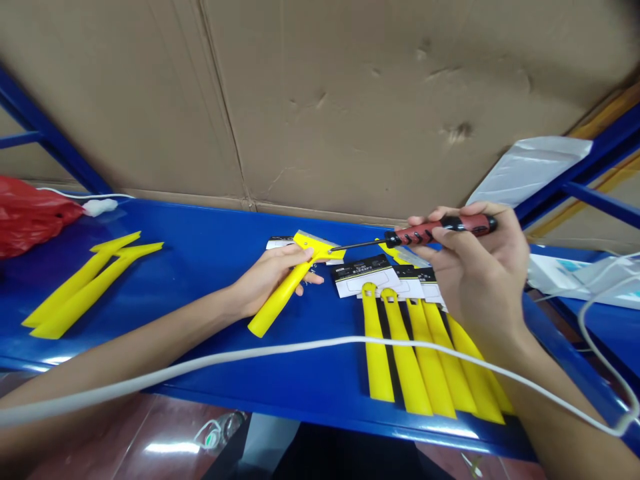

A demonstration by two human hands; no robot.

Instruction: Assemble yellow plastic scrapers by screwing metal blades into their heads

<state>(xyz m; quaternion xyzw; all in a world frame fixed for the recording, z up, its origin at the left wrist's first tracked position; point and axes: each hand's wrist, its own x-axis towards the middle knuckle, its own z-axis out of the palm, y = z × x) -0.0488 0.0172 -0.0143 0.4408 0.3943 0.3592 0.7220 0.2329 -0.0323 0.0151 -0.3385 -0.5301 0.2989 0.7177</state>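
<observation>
My left hand [273,277] is closed around a yellow scraper [281,297], thumb near its wide head, with the handle slanting down to the left. A metal blade edge shows along the top of the head. My right hand [483,267] grips a screwdriver [425,233] by its red and black handle. Its thin shaft points left, and the tip meets a screw spot on the scraper head. Small screws seem to lie among my left fingers, partly hidden. Right of the scraper, several yellow scraper handles [377,353] lie in a row, with black and white cards [370,273] at their upper ends.
Two yellow scraper handles [85,287] lie at the left of the blue table [215,360]. A red plastic bag [35,217] sits at the far left. Cardboard [325,120] stands behind. A white cable [240,355] crosses in front of my arms. A white sleeve [533,167] leans at the right.
</observation>
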